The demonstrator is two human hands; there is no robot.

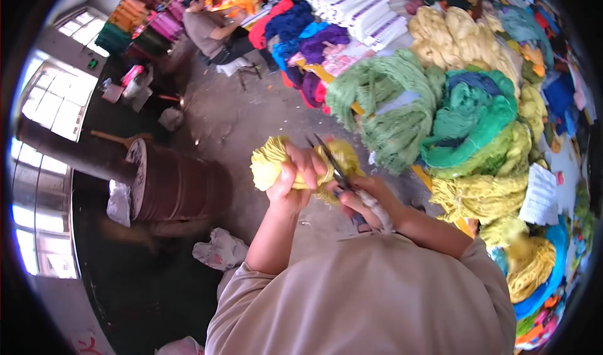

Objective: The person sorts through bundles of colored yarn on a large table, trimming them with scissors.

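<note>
A bundle of yellow yarn (269, 165) is gripped in my left hand (295, 176), its looped end bulging out to the left of the fingers. More of the same yellow yarn shows on the right, behind the scissors. My right hand (374, 201) is closed around a pair of dark scissors (338, 166) with pale wrapping on the handle. Their blades are parted and point up and left, overlapping the yarn in this view. Both hands are in front of my body, above the floor.
Heaped yarn skeins cover the table on the right, with green yarn (389, 110) nearest. A written paper (540, 195) lies among them. A rusty barrel (182, 179) with a pipe stands left, near a white plastic bag (220, 249). Another person (210, 31) sits at the far end.
</note>
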